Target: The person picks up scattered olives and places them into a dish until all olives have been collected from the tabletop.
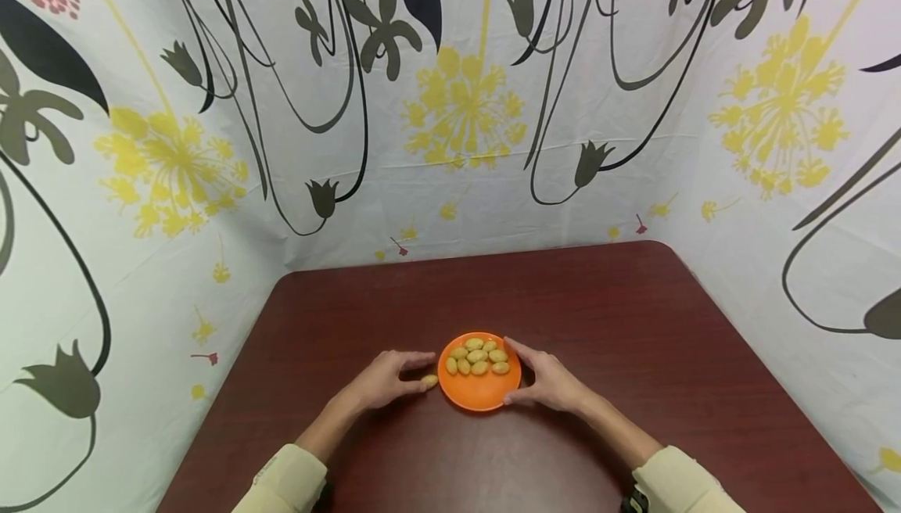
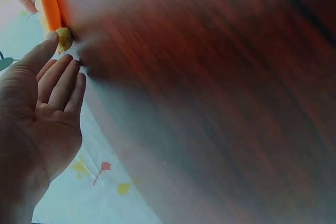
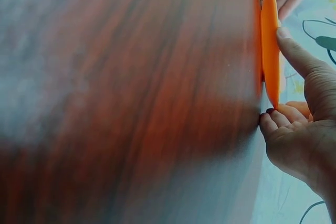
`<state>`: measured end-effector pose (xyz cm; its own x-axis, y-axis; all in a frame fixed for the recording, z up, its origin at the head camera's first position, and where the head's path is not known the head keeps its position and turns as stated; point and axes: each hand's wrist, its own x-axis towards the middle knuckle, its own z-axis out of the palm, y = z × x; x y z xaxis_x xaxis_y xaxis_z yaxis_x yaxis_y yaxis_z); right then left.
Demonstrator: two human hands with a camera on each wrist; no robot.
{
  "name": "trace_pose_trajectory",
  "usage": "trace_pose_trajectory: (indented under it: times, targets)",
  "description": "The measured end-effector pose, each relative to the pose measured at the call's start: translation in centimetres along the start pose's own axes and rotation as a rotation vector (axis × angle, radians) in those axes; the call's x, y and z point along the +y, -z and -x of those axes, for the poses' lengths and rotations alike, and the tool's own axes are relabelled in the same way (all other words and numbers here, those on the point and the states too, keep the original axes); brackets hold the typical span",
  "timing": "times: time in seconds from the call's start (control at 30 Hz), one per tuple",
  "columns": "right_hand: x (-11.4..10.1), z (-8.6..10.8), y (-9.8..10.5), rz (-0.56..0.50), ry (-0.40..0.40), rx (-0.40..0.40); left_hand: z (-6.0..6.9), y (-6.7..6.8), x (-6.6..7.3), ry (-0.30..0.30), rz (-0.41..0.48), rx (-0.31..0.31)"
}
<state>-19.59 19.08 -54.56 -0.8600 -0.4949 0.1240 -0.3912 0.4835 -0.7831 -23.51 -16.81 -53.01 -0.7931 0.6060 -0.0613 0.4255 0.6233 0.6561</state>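
Observation:
An orange plate [image 1: 475, 396] lies on the table with several small yellow-green oval fruits [image 1: 477, 356] grouped on its far half. One more such fruit [image 1: 429, 380] is on the table at the plate's left edge. My left hand [image 1: 383, 378] is beside that fruit, thumb tip at it and the index finger stretched toward the rim. In the left wrist view the fruit [image 2: 64, 39] sits against the plate [image 2: 49, 1], above the loosely bent fingers. My right hand [image 1: 549, 378] holds the plate's right rim between thumb and fingers; the right wrist view shows the plate [image 3: 270, 51] edge-on.
The dark red-brown table [image 1: 394, 302] has rounded far corners. A white cloth [image 1: 450, 224] with printed flowers and stems hangs behind it and along both sides.

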Motion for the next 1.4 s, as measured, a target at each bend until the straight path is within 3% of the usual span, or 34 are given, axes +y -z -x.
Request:
trace_pose_trajectory:
  times: [0.37,0.7,0.93,1.17,1.4]
  targets:
    - [0.0,0.0,-0.1,-0.004,0.002,0.000,0.3,-0.4,0.4,0.000,0.011,0.023]
    - [0.0,0.0,-0.1,-0.014,0.001,-0.002,0.3,-0.7,0.3,-0.062,-0.025,0.070]
    - [0.0,0.0,-0.1,-0.014,-0.002,-0.003,0.3,-0.8,0.1,-0.053,-0.026,0.096]
    - [0.1,0.1,-0.2,0.000,-0.003,-0.001,0.3,-0.6,0.2,-0.043,-0.085,0.224]
    - [-0.1,0.1,-0.1,-0.005,-0.015,0.000,-0.4,-0.5,1.2,-0.076,-0.094,0.365]
